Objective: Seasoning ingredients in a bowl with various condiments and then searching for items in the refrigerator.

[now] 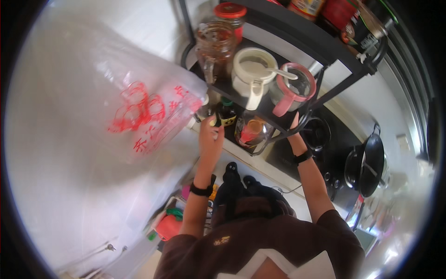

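My left hand (211,136) is at the front of the lower shelf of a black metal rack (240,99), its fingers apart and slightly bent. Just beyond its fingertips stand a bottle with a pale cap (205,106) and a dark bottle with a green cap (227,113). Nothing shows in its grasp. On the rack's other side, my right hand (294,129) is beside the corner post, its fingers partly hidden by the frame. A clear jar with an orange-red item (253,130) sits between the hands on the lower shelf.
Above are a glass jug (216,48), a cream lidless pot (252,68) and a pink-handled jar (294,87) with a spoon across. A printed plastic bag (153,104) hangs at left. A black stove (289,153) and wok (373,165) are at right.
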The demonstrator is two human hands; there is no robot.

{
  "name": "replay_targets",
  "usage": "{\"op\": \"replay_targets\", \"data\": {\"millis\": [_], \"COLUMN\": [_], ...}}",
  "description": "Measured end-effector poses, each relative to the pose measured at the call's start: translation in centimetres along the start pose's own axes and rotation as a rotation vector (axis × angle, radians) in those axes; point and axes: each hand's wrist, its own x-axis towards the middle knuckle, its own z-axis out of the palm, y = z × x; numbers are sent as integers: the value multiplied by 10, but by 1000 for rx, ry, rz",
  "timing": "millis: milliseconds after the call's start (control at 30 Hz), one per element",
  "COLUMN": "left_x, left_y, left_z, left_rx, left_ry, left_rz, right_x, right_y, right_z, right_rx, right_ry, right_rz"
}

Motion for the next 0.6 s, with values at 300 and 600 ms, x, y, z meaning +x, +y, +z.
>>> {"op": "replay_targets", "data": {"millis": [300, 600], "left_x": [-83, -230], "left_y": [70, 188], "left_z": [-32, 163], "left_rx": [288, -120], "left_ry": [-89, -914], "left_rz": [483, 820], "right_x": [-104, -339], "right_y": [-143, -192], "right_z": [-80, -260], "right_rx": [482, -186], "right_ry": [474, 357], "right_rz": [-192, -227]}}
